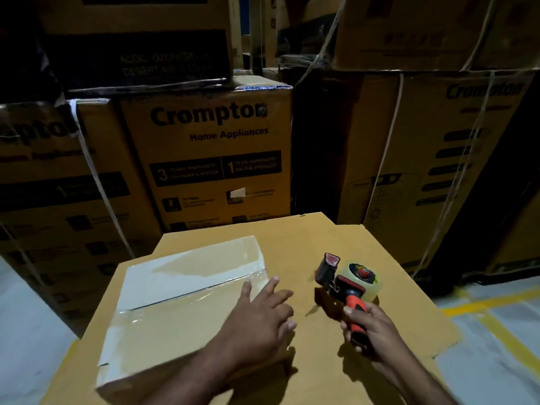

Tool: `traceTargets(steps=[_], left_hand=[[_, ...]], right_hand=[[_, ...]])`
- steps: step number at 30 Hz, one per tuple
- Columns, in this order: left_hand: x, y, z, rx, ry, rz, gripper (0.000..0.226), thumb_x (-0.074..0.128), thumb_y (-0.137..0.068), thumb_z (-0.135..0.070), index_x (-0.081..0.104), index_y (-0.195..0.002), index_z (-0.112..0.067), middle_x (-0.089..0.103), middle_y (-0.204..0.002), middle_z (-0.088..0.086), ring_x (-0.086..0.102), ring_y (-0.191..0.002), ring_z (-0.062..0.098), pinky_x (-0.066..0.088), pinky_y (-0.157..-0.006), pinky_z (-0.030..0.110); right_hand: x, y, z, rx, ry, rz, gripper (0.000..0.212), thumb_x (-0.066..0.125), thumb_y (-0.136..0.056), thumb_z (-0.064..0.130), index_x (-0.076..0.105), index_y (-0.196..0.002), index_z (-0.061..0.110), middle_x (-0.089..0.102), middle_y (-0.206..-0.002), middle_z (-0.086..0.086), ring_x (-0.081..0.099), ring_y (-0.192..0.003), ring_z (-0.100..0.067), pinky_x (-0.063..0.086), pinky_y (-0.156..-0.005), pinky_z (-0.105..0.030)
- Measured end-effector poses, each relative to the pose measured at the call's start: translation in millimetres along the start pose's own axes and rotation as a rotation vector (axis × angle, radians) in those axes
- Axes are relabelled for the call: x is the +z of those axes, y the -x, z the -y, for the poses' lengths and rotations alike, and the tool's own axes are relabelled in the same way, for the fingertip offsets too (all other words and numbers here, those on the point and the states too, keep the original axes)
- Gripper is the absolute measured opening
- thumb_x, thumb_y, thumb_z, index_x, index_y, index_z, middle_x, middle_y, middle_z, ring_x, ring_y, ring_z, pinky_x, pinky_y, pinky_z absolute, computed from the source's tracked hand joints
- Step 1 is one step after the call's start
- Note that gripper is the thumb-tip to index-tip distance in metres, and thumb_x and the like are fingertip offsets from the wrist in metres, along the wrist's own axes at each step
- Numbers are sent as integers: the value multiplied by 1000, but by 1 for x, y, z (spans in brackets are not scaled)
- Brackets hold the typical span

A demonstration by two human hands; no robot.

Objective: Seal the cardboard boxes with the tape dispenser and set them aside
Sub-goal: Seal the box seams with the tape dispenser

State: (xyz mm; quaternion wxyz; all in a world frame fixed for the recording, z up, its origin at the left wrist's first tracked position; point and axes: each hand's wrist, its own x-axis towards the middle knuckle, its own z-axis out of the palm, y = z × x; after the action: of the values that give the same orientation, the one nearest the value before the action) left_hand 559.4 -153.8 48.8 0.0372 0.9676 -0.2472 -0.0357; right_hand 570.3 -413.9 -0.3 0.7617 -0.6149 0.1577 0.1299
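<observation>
Left hand (260, 314) flat, fingers straight, presses box (175, 325) near left edge of cardboard sheet (292, 238), likely smoothing tape (201, 290). Right hand (371, 331) wraps tape dispenser (346, 280) handle, clear of box.

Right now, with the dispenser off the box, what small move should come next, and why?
Probably the left hand pressing the clear tape down at the right edge of the box: it already covers the seam, and the right hand holds the tape dispenser off the box, on the cardboard sheet.
</observation>
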Motion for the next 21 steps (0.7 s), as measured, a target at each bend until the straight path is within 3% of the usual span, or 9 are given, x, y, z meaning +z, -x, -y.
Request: traceTargets(steps=[2,5,12,15,17,19,21], left_hand=[[1,1,-5,-10,-20,-47,53,21,-105,-47,55,-135,-21,18,-169,0,-4,-157,21,1,-125,55],[6,0,-10,13,-2,-119,40,38,-108,-34,58,-134,-10,25,-166,7,5,-157,27,2,-127,46],[10,1,0,109,-92,-166,37,48,-104,-28,63,-127,-3,55,-144,15,21,-153,35,5,-125,47],[20,11,17,249,-136,-245,26,54,-99,-38,75,-103,-21,70,-119,-2,46,-141,26,29,-122,45],[36,20,32,287,-127,-274,40,40,-106,-46,73,-86,-36,70,-101,-20,56,-131,14,43,-113,35],[44,27,48,268,-31,-257,64,18,-112,-44,72,-78,-42,67,-96,-28,56,-129,5,45,-110,29],[46,34,52,248,43,-316,62,16,-112,-45,71,-82,-42,64,-104,-30,52,-131,2,37,-115,26]], right_hand=[[19,-20,-3,-25,109,-24,47,70,-91,13,47,-131,15,67,-89,-24,58,-57,-22,38,-40,-25],[52,-43,-3,-65,266,-27,40,69,-91,12,50,-126,15,69,-98,-23,64,-67,-24,42,-42,-27],[111,-73,-4,-80,229,-18,22,65,-91,3,57,-108,13,65,-82,-17,55,-66,-30,42,-49,-31],[127,-84,-6,-85,193,-43,22,63,-92,4,56,-108,18,63,-82,-18,54,-54,-24,39,-45,-29],[131,-94,-9,-75,193,-43,22,62,-93,8,56,-109,22,59,-80,-20,50,-50,-23,38,-44,-28],[127,-106,-13,-82,286,-63,25,63,-90,14,58,-111,28,63,-83,-17,59,-58,-26,48,-48,-34],[119,-116,-14,-140,583,-109,31,65,-87,20,58,-116,31,68,-89,-8,68,-72,-24,59,-59,-41]])
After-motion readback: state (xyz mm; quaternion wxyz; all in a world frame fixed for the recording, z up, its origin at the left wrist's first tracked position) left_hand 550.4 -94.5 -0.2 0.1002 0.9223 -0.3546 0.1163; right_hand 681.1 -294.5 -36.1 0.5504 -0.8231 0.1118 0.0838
